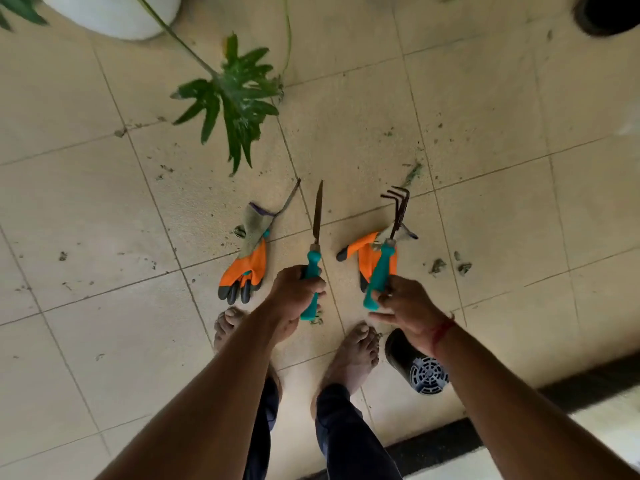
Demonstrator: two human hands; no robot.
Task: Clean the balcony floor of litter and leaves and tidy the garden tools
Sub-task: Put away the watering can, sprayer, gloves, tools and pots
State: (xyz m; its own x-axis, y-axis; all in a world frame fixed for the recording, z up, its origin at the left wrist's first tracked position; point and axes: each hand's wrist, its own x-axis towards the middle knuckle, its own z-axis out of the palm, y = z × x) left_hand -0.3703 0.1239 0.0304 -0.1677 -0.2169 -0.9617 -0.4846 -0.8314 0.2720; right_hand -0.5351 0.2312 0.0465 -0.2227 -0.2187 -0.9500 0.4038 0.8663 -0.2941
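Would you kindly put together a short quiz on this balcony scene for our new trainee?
1. True or false: the two orange gloves lie on the floor, not on anyone's hands.
2. Which tool does the right hand grip? A) a broom B) a hand rake C) a watering can
3. Fill in the blank: the left hand grips a narrow-bladed tool by its ___ handle.

Key: 1 true; 2 B; 3 teal.
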